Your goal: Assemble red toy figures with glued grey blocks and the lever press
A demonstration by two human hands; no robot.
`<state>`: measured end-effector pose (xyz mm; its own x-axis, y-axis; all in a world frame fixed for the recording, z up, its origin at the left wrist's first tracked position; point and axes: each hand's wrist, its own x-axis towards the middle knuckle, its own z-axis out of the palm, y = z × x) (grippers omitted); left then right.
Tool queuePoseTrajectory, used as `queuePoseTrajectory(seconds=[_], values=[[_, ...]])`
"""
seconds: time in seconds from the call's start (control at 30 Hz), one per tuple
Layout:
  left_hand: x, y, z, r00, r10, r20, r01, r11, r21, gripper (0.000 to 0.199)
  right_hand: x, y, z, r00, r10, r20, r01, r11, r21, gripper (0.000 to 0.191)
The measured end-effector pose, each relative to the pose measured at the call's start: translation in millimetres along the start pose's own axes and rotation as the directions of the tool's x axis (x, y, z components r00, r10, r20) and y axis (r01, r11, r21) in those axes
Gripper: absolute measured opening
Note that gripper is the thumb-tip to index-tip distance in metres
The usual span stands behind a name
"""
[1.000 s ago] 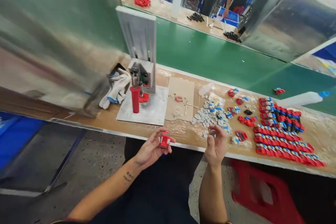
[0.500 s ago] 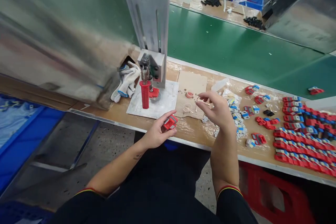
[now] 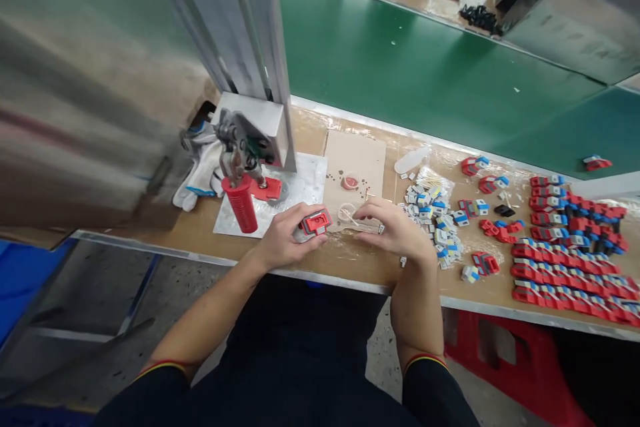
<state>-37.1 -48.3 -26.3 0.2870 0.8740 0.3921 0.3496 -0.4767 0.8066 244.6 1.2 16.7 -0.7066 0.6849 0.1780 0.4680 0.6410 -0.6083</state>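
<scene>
My left hand [image 3: 287, 237] is closed around a small red and grey plastic housing [image 3: 316, 221], its hollow side facing up. To its right, my right hand [image 3: 393, 230] hovers over the bench with fingers curved and the thumb apart from them. Its fingertips are beside a thin pale stick [image 3: 353, 219] that leans in a small clear round dish [image 3: 345, 212]. I see no firm grip on the stick. Behind the dish, a reddish round piece [image 3: 349, 183] lies on a spotted cardboard sheet [image 3: 356, 147].
On the left stands a toggle press with a red handle [image 3: 240, 205], a red part [image 3: 267, 189] under it, and gloves [image 3: 205, 170] alongside. Small white and blue pieces [image 3: 440, 217] are heaped at right, before rows of red assemblies [image 3: 565, 267]. A green belt [image 3: 425, 73] runs behind.
My right hand has come down and left to the clear dish. The left hand has turned the housing, so its hollow red side shows. The view has shifted closer to the press.
</scene>
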Motion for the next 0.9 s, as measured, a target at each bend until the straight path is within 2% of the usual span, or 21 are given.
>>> queuePoseTrajectory(seconds=[0.07, 0.23, 0.33, 0.43, 0.57, 0.73, 0.9], values=[[-1, -5, 3.1, 1.0, 0.003, -0.03, -0.002, 1.0, 0.03, 0.039, 4, 1, 6, 1.0, -0.018, 0.013, 0.019, 1.0, -0.011, 0.006], [-10, -10, 9.4, 0.988, -0.086, -0.129, 0.09, 0.996, 0.028, 0.042, 9, 3, 13, 0.997, -0.042, -0.069, 0.042, 0.999, -0.01, 0.016], [-12, -9, 10.3, 0.984, -0.075, -0.163, 0.077, 0.997, 0.005, 0.038, 12, 1, 17, 0.988, -0.039, -0.15, 0.034, 0.999, -0.036, 0.012], [-11, -7, 9.4, 0.985, -0.062, -0.161, 0.062, 0.998, 0.0, 0.038, 17, -1, 24, 0.98, -0.025, -0.197, 0.02, 0.999, -0.026, 0.009], [-10, -7, 7.9, 0.984, -0.103, -0.145, 0.104, 0.995, -0.001, 0.037, 19, -1, 29, 0.983, 0.021, -0.182, -0.015, 0.999, 0.038, 0.01], [-11, -10, 6.1, 0.983, -0.116, -0.141, 0.112, 0.993, -0.037, 0.035, 15, 0, 22, 0.952, 0.098, -0.29, -0.073, 0.993, 0.095, 0.012], [-12, -12, 5.2, 0.984, -0.131, -0.118, 0.126, 0.991, -0.054, 0.035, 12, -1, 17, 0.928, 0.157, -0.338, -0.108, 0.981, 0.159, 0.016]])
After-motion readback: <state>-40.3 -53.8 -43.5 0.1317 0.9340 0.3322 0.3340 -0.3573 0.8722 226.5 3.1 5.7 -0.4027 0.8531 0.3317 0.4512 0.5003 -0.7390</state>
